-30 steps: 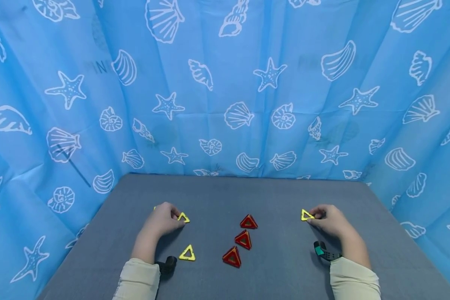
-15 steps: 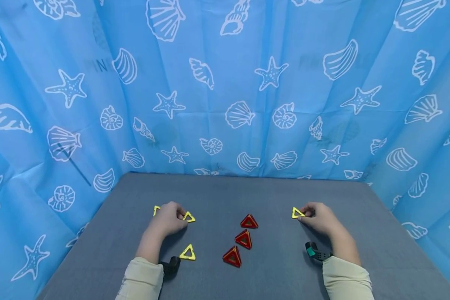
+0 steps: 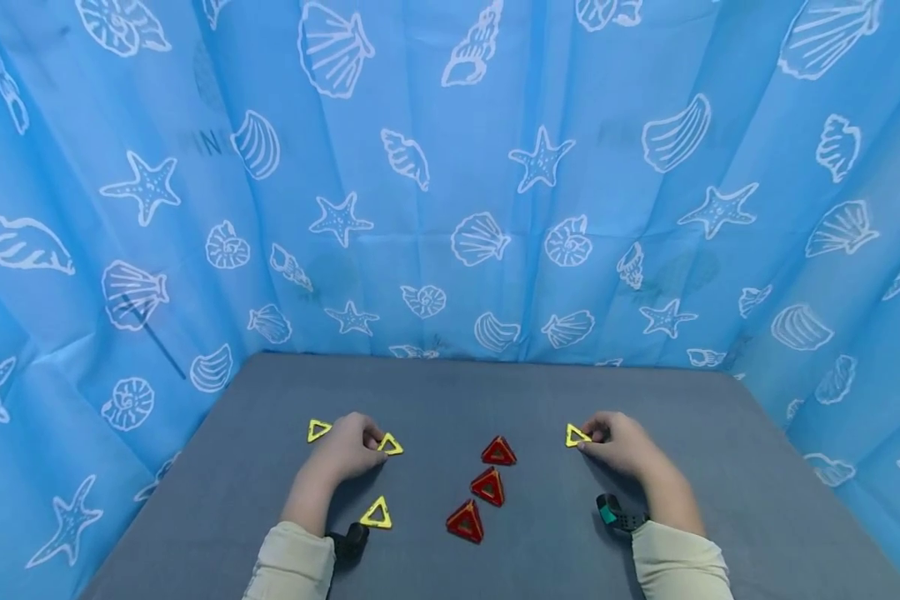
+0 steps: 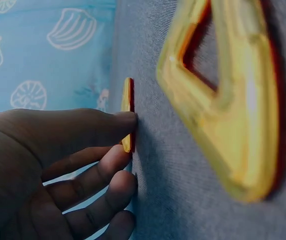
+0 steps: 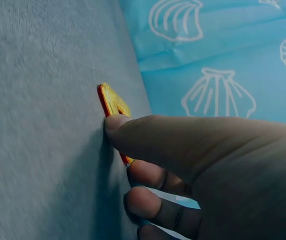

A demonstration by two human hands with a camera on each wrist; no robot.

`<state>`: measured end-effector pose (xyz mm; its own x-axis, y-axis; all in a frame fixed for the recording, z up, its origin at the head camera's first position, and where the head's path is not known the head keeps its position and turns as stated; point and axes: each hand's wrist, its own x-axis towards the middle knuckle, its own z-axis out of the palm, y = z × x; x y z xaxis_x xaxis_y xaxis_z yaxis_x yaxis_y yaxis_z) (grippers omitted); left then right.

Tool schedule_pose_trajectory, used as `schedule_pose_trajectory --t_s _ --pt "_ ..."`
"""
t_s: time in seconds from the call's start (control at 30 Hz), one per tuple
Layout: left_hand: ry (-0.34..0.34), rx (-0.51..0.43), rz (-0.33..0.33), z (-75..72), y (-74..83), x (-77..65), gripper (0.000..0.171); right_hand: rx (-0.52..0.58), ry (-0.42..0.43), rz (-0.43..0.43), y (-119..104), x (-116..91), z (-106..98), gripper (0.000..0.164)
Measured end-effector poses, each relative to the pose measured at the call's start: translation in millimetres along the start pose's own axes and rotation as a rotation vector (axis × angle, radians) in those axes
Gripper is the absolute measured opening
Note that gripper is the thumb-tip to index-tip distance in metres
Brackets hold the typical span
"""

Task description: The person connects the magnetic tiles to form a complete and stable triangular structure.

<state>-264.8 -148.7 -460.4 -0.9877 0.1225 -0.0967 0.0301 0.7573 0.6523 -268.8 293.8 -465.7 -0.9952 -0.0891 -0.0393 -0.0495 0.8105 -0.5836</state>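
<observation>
My left hand (image 3: 348,448) pinches a yellow triangle tile (image 3: 392,445), a hollow frame with a red underside, low over the grey table. In the left wrist view the thumb crosses that tile (image 4: 127,95), seen edge-on. On the right side, my right hand (image 3: 621,446) pinches another yellow triangle tile (image 3: 573,436) by its right part. The right wrist view shows its thumb lying over the tile (image 5: 110,100), covering the middle. Both held tiles are close to the tabletop, one on each side of the red pieces.
Between the hands, three red triangular pieces (image 3: 487,486) stand in a slanting row. One loose yellow triangle (image 3: 316,430) lies behind the left wrist, another (image 3: 377,514) nearer the front. Blue shell-patterned curtain (image 3: 450,192) surrounds the grey table (image 3: 540,542).
My right hand has moved left with its yellow triangle. The left hand has shifted right with its own, uncovering the loose triangle behind it. The red pieces have stayed put.
</observation>
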Motion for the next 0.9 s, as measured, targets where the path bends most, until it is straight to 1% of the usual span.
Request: schedule_pose_trajectory --t_s 0.1,0.17,0.27,0.37,0.43,0.5,0.67,0.77,0.9 --pt "-0.008 -0.004 -0.015 4.6 -0.2 0.9 0.022 -0.003 -0.008 -0.015 -2.9 2.3 6.7 0.018" --pt "-0.004 0.009 -0.013 7.1 2.2 2.4 0.023 -0.004 -0.008 -0.026 -6.0 4.9 10.1 0.017" --pt "0.017 0.046 -0.008 11.0 10.2 5.4 0.025 0.01 -0.02 -0.036 -14.8 10.4 14.3 0.016" --pt "0.037 0.072 -0.011 16.9 21.9 8.6 0.026 0.031 -0.044 -0.05 -27.1 16.9 19.3 0.015" --pt "0.039 0.069 -0.015 22.5 30.0 10.9 0.026 0.038 -0.058 -0.052 -34.9 21.8 24.2 0.015" --pt "0.033 0.061 -0.034 29.8 37.7 14.3 0.026 0.037 -0.069 -0.062 -41.5 26.7 29.2 0.016" --pt "0.033 0.039 -0.049 45.5 53.8 22.5 0.025 0.046 -0.069 -0.079 -55.2 36.7 38.0 0.017" --pt "0.036 0.007 -0.03 51.2 60.8 25.9 0.025 0.058 -0.069 -0.088 -59.4 41.4 41.4 0.016" --pt "0.027 -0.03 -0.033 56.5 65.3 28.2 0.025 0.075 -0.08 -0.123 -61.2 45.5 45.1 0.015"
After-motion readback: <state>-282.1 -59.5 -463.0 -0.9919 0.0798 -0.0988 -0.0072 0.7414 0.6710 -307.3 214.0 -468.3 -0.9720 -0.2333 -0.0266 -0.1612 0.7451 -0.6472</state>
